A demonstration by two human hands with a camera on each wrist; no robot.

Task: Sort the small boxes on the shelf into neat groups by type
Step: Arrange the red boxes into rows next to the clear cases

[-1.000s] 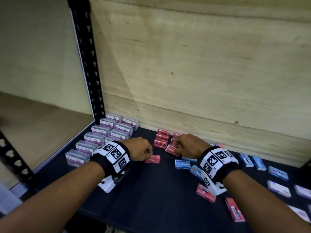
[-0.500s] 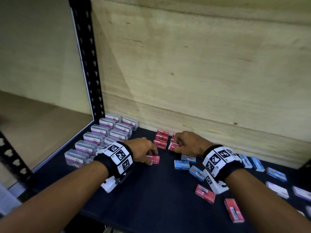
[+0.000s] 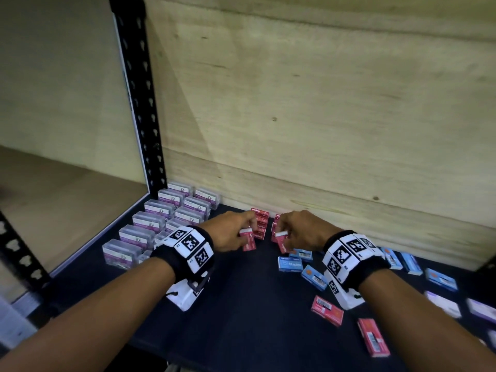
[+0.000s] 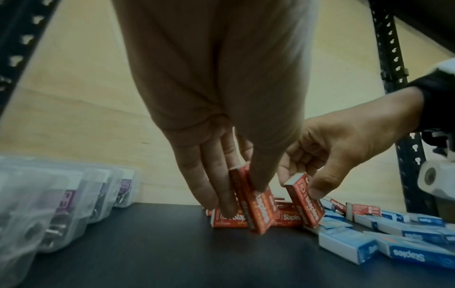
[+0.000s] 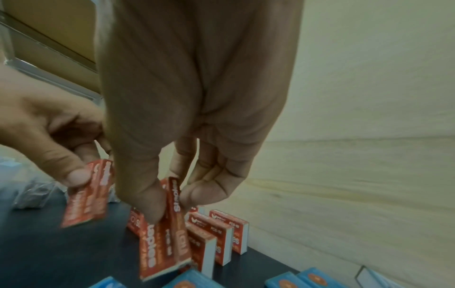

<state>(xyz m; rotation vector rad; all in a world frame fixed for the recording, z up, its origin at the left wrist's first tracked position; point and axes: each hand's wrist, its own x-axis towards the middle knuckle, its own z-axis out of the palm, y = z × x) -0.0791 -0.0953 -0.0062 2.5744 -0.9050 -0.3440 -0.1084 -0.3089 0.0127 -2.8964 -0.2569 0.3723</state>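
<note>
I see the dark shelf [image 3: 241, 304] backed by a plywood wall [image 3: 322, 103], with a black slotted upright [image 3: 139, 103] at the left corner. Along the left sit the clear boxes with purple labels [image 3: 150, 224] in two tidy rows. Blue staple boxes [image 3: 290, 264] lie scattered to the right, with loose red boxes [image 3: 327, 310] nearer the front edge. At the back, by the wall, the sorted red boxes [image 5: 221, 230] stand on edge in short rows. My left hand [image 3: 230, 232] pinches one red staple box [image 4: 258, 206] between thumb and fingers, tilted, just above the shelf before that group. My right hand [image 3: 300, 229] pinches a second red staple box [image 5: 165, 239] the same way, just beside the rows; whether its lower corner touches the shelf I cannot tell.
</note>
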